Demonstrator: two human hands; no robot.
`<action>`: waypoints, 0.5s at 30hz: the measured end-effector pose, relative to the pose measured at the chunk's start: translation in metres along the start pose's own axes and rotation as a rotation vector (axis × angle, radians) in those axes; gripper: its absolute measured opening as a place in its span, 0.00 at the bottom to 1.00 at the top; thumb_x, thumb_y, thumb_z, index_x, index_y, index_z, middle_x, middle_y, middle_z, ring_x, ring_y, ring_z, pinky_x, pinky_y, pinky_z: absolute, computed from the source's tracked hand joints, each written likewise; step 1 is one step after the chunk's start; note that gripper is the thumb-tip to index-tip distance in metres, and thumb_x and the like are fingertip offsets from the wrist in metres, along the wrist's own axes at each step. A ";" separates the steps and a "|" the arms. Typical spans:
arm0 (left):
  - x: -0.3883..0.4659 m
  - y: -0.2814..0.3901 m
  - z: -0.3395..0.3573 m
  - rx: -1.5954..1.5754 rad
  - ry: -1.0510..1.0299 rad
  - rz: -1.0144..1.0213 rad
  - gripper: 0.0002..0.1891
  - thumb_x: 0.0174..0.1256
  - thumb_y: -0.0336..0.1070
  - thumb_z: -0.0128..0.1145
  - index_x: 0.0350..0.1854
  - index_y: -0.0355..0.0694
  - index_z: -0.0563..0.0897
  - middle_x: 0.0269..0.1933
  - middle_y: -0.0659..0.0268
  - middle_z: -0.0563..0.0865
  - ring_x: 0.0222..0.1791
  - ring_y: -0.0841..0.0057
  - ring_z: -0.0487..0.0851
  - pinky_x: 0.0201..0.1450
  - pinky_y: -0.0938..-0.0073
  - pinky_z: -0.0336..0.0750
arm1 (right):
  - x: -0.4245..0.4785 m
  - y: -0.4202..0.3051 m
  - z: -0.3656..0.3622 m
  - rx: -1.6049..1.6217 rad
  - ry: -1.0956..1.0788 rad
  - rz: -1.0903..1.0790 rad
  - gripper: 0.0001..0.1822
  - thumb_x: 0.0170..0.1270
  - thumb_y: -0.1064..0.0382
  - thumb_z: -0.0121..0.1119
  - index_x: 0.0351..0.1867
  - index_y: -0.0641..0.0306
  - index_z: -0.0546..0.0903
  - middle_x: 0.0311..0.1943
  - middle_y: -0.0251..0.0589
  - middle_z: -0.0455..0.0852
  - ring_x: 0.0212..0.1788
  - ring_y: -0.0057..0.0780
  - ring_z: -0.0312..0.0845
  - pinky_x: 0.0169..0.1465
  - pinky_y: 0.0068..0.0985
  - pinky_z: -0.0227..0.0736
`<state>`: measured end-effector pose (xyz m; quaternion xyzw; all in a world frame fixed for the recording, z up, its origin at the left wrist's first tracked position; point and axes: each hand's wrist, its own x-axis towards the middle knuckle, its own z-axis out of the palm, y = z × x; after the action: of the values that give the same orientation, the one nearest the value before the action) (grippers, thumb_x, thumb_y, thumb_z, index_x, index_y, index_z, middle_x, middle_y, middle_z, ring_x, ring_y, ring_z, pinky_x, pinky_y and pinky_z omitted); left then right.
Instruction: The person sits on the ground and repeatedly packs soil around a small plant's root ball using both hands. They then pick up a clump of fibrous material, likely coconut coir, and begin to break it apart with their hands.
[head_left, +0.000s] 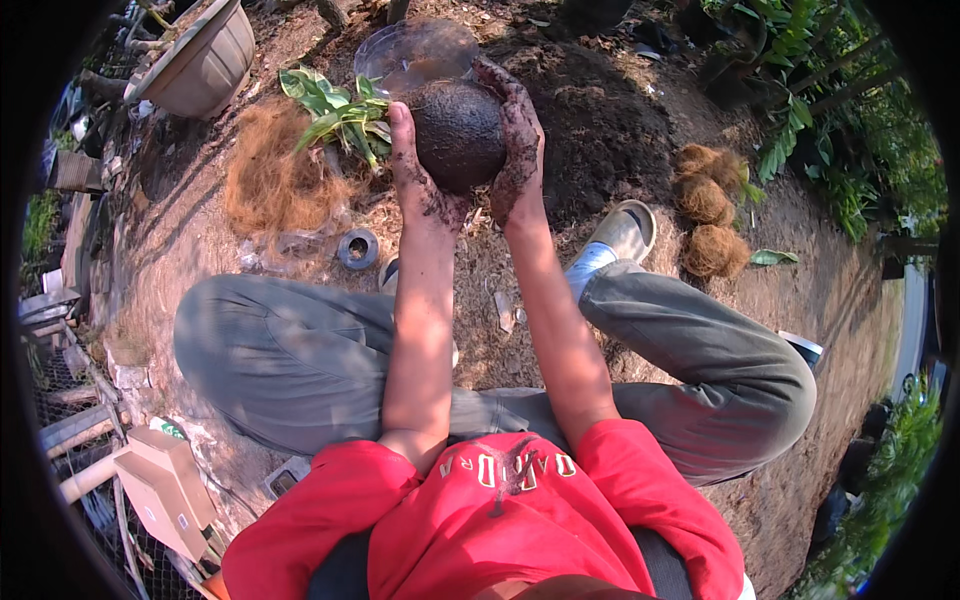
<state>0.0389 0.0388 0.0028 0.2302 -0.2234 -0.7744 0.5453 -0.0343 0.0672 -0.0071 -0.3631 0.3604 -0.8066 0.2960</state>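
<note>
A dark, wet ball of soil is held up between both palms. My left hand, muddy at the palm and wrist, cups one side with its thumb upright; my right hand, caked with soil, curves around the other side. Just beyond the ball is a clear plastic basin. Green and cream variegated leafy cuttings lie beside my left hand, next to a loose heap of brown coconut fibre. A roll of tape or line rests nearer my knee. Loose dark soil spreads beyond my right hand.
Several fibre-wrapped balls sit in a row at the right, near a fallen leaf. A large plastic planter stands at the upper left. Cardboard boxes are at the lower left. Leafy plants border the right side.
</note>
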 end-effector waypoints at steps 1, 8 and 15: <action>0.001 0.001 -0.005 -0.032 0.004 -0.016 0.36 0.68 0.67 0.52 0.62 0.37 0.73 0.57 0.57 0.79 0.55 0.64 0.81 0.56 0.58 0.79 | 0.000 -0.002 0.004 -0.215 -0.077 -0.110 0.26 0.70 0.52 0.48 0.62 0.68 0.74 0.59 0.50 0.78 0.60 0.43 0.76 0.65 0.37 0.67; -0.005 -0.006 -0.004 0.092 0.031 -0.060 0.36 0.69 0.66 0.49 0.62 0.36 0.74 0.56 0.56 0.80 0.55 0.63 0.80 0.59 0.61 0.77 | -0.005 0.018 -0.012 -0.474 -0.003 -0.429 0.18 0.63 0.61 0.58 0.50 0.71 0.82 0.47 0.48 0.86 0.53 0.37 0.79 0.63 0.36 0.68; -0.002 0.021 0.004 0.424 -0.115 -0.016 0.37 0.74 0.66 0.36 0.66 0.36 0.72 0.63 0.54 0.77 0.61 0.66 0.77 0.63 0.58 0.73 | -0.002 0.015 -0.012 0.806 0.302 0.262 0.21 0.73 0.55 0.49 0.59 0.65 0.75 0.55 0.46 0.79 0.59 0.34 0.76 0.63 0.35 0.71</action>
<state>0.0531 0.0349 0.0184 0.2970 -0.4101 -0.7263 0.4649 -0.0398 0.0654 -0.0256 -0.0482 0.0994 -0.8824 0.4573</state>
